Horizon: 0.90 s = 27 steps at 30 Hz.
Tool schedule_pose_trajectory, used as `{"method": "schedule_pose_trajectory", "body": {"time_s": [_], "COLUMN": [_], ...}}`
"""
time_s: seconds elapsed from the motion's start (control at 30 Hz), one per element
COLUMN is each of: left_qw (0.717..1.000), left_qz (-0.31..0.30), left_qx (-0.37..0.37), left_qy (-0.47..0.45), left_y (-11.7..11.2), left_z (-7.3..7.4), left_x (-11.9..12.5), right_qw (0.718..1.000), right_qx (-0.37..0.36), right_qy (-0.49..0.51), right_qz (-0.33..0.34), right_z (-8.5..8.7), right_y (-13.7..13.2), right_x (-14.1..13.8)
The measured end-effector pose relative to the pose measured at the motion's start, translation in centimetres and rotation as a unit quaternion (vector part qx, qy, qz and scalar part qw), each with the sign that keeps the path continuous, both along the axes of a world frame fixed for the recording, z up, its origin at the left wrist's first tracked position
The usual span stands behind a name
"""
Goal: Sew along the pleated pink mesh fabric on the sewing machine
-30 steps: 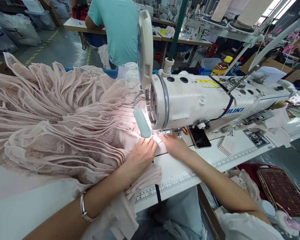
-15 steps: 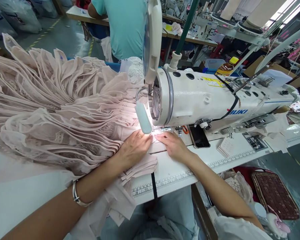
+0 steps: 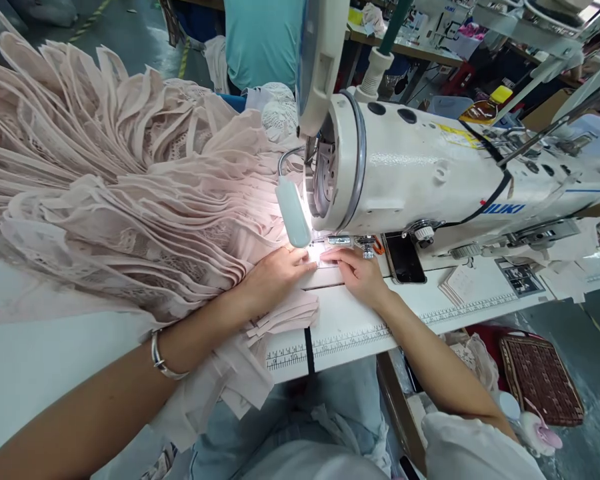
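Note:
A white sewing machine [image 3: 395, 163] stands before me, and its small lamp [image 3: 293, 212] lights the needle area. Under that lamp lies a pale pink fabric piece [image 3: 316, 256], partly hidden by my fingers. My left hand [image 3: 275, 277] grips the piece's left side, with its thumb pointing right. From the other side, my right hand [image 3: 361, 275] holds the fabric's right edge near the presser foot, fingers bent and pointing left. A large heap of pale pink lace garments [image 3: 145, 193] crowds against my left forearm. Several cut strips [image 3: 285, 317] lie below my left wrist.
Right of my right hand lie a phone [image 3: 404, 258] and orange-handled scissors [image 3: 378, 245]. Farther right is a stack of fabric pieces [image 3: 457, 285]. A printed ruler [image 3: 350, 343] runs along the table's front edge. A person in a teal shirt [image 3: 263, 43] sits beyond the machine.
The camera view has shifted, with the machine now larger and farther right. My fingertips are slightly farther apart, and more of the lit fabric shows between them.

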State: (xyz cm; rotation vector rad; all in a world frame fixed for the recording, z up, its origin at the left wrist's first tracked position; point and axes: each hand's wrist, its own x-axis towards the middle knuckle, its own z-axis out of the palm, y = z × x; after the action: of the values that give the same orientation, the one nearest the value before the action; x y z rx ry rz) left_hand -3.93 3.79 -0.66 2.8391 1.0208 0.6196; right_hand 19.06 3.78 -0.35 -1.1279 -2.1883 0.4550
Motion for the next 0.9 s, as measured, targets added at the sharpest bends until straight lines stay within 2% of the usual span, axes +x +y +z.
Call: {"method": "schedule_pose_trajectory", "body": {"time_s": [0.1, 0.23, 0.4, 0.5, 0.7, 0.9], "left_qw": [0.999, 0.995, 0.993, 0.995, 0.998, 0.998], "left_qz": [-0.017, 0.010, 0.017, 0.008, 0.037, 0.023], "left_qx": [0.039, 0.099, 0.118, 0.099, -0.006, -0.053], "left_qy": [-0.012, 0.016, 0.001, -0.011, -0.044, -0.015], "left_y": [0.1, -0.1, -0.4, -0.5, -1.1, -1.0], "left_z": [-0.5, -0.8, -0.7, -0.7, -0.3, -0.1], "left_x": [0.3, 0.7, 0.8, 0.7, -0.1, -0.5], "right_qw": [0.999, 0.998, 0.998, 0.996, 0.986, 0.985], "right_qx": [0.014, 0.031, 0.036, 0.037, 0.037, 0.042], "right_qy": [0.027, 0.025, 0.008, -0.039, -0.107, -0.138], "right_qz": [0.027, 0.040, 0.053, 0.074, 0.121, 0.091], "right_z": [-0.2, -0.5, -0.5, -0.2, 0.4, -0.2], "right_y": [0.0, 0.1, 0.2, 0.2, 0.0, -0.2], "right_x": [0.0, 0.0, 0.2, 0.5, 0.5, 0.6]}}
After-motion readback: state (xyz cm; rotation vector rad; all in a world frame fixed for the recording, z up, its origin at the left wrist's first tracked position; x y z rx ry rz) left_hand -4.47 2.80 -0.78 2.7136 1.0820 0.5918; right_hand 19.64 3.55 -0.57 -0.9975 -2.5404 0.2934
